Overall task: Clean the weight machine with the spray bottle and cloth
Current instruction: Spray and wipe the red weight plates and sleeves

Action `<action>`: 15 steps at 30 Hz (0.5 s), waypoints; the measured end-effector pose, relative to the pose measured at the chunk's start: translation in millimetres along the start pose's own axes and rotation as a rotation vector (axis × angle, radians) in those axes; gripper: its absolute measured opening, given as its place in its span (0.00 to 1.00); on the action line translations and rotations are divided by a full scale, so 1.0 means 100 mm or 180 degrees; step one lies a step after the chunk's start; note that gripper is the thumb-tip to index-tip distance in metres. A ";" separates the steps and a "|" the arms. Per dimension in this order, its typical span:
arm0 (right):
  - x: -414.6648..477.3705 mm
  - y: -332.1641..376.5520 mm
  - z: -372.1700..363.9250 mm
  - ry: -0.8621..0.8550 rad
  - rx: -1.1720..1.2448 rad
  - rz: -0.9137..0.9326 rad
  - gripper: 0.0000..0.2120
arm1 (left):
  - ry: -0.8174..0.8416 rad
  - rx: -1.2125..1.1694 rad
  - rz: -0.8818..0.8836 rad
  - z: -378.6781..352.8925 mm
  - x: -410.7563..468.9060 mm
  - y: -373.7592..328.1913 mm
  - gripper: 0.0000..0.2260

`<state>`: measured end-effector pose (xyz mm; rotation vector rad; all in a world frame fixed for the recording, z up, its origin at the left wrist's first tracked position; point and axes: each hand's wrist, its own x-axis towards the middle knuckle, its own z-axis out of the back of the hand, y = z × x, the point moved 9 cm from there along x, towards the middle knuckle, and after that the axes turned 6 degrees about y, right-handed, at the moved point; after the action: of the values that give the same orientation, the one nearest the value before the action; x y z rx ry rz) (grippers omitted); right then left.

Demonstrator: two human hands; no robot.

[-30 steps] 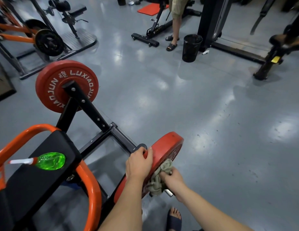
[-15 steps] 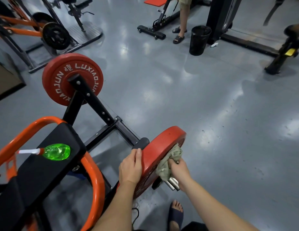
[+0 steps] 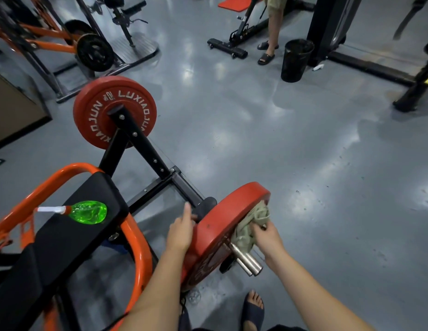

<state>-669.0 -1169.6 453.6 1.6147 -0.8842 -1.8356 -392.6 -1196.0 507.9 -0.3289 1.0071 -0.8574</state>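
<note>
A red weight plate sits on the near peg of the black and orange weight machine. My right hand grips a crumpled grey-green cloth and presses it against the plate's outer face, just above the steel peg ends. My left hand rests flat on the plate's inner side with fingers fairly straight, one pointing up. A green spray bottle with a white nozzle lies on the black seat pad at the left. A second red plate hangs on the far peg.
My sandalled foot stands on the grey floor just below the plate. Farther off are a black bin, a person's legs, and other machines. Bare floor spreads to the right.
My right hand has slid the cloth farther up the plate's outer face. My left hand let go of the rim and now lies flatter on the inner side. The view shifted slightly.
</note>
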 end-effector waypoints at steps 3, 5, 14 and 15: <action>-0.15 -0.25 -0.40 0.0668 -0.0458 -0.0172 0.07 | 0.0130 0.0198 -0.0468 -0.29 -0.08 -0.69 0.34; -0.17 -0.18 -0.47 0.0894 -0.0863 -0.0020 0.04 | 0.0004 0.0956 -0.0538 -0.47 -0.08 -0.86 0.33; 0.28 0.25 0.36 -0.0725 0.0270 0.0021 0.13 | -0.0531 0.1716 -0.0469 -0.43 -0.15 -0.85 0.30; 0.28 0.19 0.29 -0.0650 0.0119 -0.0008 0.13 | -0.0542 0.1735 -0.0480 -0.44 -0.14 -0.85 0.31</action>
<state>-702.2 -1199.4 452.2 1.4688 -1.0093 -2.0234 -473.2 -1234.4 545.0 -0.0101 0.5644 -1.1806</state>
